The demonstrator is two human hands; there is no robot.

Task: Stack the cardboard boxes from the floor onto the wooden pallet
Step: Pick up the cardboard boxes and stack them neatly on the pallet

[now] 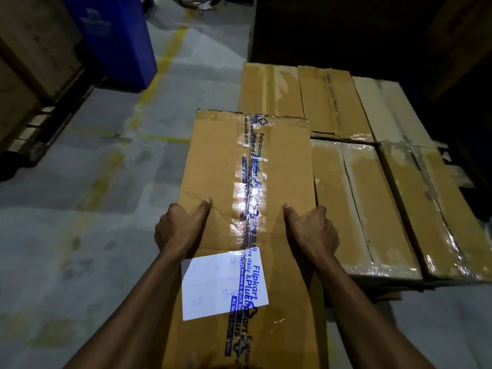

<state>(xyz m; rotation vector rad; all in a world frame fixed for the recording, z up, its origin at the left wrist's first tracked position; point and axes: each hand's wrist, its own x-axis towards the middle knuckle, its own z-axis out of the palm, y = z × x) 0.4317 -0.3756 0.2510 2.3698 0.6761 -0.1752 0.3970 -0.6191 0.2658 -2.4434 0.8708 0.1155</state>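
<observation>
Held box: long cardboard box [247,222], top face up, running away from the camera; its far end overlaps the near-left corner of the stacked boxes.
Tape: clear strip with blue print [251,182] along the box's centre seam, glaring under the light.
Label: white paper sheet [221,284] stuck on the near part of the top face, faint handwriting on it, partly under the tape.
Left hand: left hand [178,230] grips the box's left edge; thumb lies on the top face, fingers wrap down the side and are hidden.
Right hand: right hand [314,230] grips the right edge the same way; thumb on top, fingers curled over the side, out of sight.
Stacked boxes: layer of taped cardboard boxes [359,182] lying flat, side by side, to the right of and beyond the held box; one far box [386,107] is paler than the rest.
Pallet: cannot tell; whatever bears the stacked boxes is hidden under them.
Floor: grey concrete [80,235] with worn yellow line [159,75] running away to the upper left.
Blue bin: blue container [117,35] standing on the floor at upper left, beside the yellow line.
Left stack: brown cartons [34,62] on a dark wooden pallet [50,121] at the far left edge.
Background: dark mass [346,30] behind the stacked boxes, too dim to identify.
</observation>
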